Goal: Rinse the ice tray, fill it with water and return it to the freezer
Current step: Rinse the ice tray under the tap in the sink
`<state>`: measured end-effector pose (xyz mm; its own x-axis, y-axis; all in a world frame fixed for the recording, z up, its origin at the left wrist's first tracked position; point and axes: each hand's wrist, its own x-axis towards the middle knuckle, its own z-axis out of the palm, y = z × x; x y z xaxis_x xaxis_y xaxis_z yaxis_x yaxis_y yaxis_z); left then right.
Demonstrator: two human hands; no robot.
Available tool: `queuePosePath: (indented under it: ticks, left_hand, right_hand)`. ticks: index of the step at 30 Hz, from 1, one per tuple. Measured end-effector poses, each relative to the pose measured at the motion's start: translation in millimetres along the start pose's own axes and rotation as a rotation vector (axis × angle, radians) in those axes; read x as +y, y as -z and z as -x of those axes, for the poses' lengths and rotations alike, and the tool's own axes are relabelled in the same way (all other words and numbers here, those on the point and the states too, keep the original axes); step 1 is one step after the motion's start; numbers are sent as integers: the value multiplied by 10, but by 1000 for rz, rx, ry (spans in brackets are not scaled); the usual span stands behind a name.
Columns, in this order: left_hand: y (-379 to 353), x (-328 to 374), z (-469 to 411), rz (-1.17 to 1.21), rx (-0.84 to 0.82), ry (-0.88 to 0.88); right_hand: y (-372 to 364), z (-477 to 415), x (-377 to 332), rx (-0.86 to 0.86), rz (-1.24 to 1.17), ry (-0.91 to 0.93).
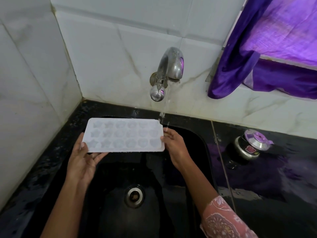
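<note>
A white ice tray point(124, 135) with several shaped cavities is held flat over the black sink point(202, 152). My left hand point(84, 158) grips its left end, thumb on top and fingers underneath. My right hand point(175, 143) holds its right end by the edge. A metal wall tap point(171, 66) runs, and its water stream point(163, 110) falls onto the tray's far right corner and my right fingers.
The sink drain point(134, 195) lies below the tray. A small steel pot with a lid point(250, 145) stands on the wet black counter to the right. A purple curtain point(274, 48) hangs at the upper right. White tiled walls close the left and back.
</note>
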<state>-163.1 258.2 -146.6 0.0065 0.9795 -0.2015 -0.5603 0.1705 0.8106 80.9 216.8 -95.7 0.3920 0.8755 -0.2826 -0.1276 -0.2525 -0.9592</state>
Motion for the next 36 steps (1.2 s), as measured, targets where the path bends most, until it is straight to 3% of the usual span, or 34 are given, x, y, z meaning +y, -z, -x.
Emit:
queuePosePath:
  ticks: [11, 22, 26, 28, 30, 33, 36]
  left_hand:
    - [123, -110, 231, 12, 32, 43]
    - [-124, -83, 326, -9, 27, 312]
    - [-259, -75, 304, -4, 28, 252]
    - [-332, -73, 302, 13, 16, 226]
    - [-390, -69, 306, 20, -7, 204]
    - [-430, -67, 311, 20, -27, 193]
    - [-447, -76, 328, 14, -14, 191]
  right_hand:
    - [170, 205, 145, -37, 157, -24]
    - [444, 273, 225, 25, 154, -11]
    - [487, 160, 51, 29, 392, -7]
    - [445, 56, -138, 109, 658, 107]
    - [352, -53, -388, 169, 858, 358]
    - [124, -211, -736, 113, 1080, 628]
    - [-74, -364, -916, 17, 1409, 785]
